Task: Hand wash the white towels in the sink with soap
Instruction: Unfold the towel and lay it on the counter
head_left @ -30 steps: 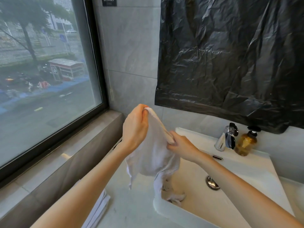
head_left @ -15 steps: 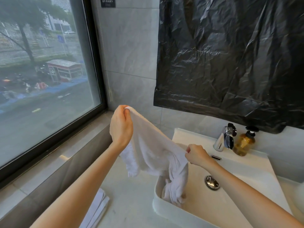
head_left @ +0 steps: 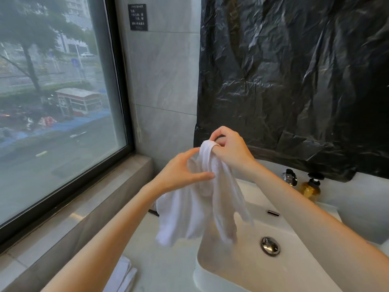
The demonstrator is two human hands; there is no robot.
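Note:
A white towel [head_left: 195,209] hangs bunched in the air over the left rim of the white sink [head_left: 248,268]. My right hand [head_left: 229,147] pinches its top edge, raised above the basin. My left hand [head_left: 181,171] touches the towel just below, thumb and fingers curved around the cloth. The towel's lower ends dangle over the sink's edge and the counter. An amber soap bottle [head_left: 309,189] with a black pump stands at the back of the sink, beside the chrome tap [head_left: 290,177].
A chrome drain plug [head_left: 270,245] sits in the basin floor. Folded white towels [head_left: 123,277] lie on the grey counter at bottom left. A large window and stone sill fill the left. Black plastic sheeting [head_left: 294,81] covers the wall behind the sink.
The towel was stretched wide between both hands; my hands have since come together and risen, gathering the towel into a bunch lifted clear of the basin.

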